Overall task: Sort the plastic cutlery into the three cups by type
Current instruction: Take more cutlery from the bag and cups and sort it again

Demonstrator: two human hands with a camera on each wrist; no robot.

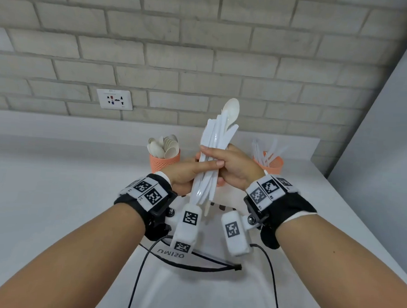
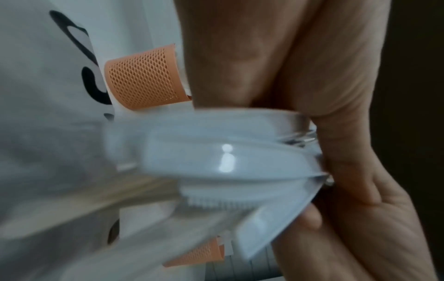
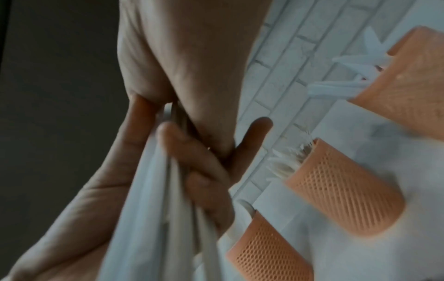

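A bundle of white plastic cutlery (image 1: pixel 219 135) stands upright above the counter, several knives with one spoon (image 1: pixel 231 109) on top. My left hand (image 1: pixel 191 173) grips it from the left, index finger laid across the front. From the right, my right hand (image 1: pixel 234 166) curls its fingers over the same bundle (image 3: pixel 156 209). Behind on the left is an orange mesh cup (image 1: pixel 165 162) of spoons. At the back right an orange cup (image 1: pixel 269 165) holds clear cutlery. The right wrist view shows three cups (image 3: pixel 408 76) (image 3: pixel 343 190) (image 3: pixel 269 252); the hands hide the middle one in the head view.
The white counter (image 1: pixel 52 192) runs back to a grey brick wall with a socket (image 1: pixel 114 99). A plain wall (image 1: pixel 384 141) closes the right side. Black cables (image 1: pixel 143 266) hang from my wrist mounts near the front edge.
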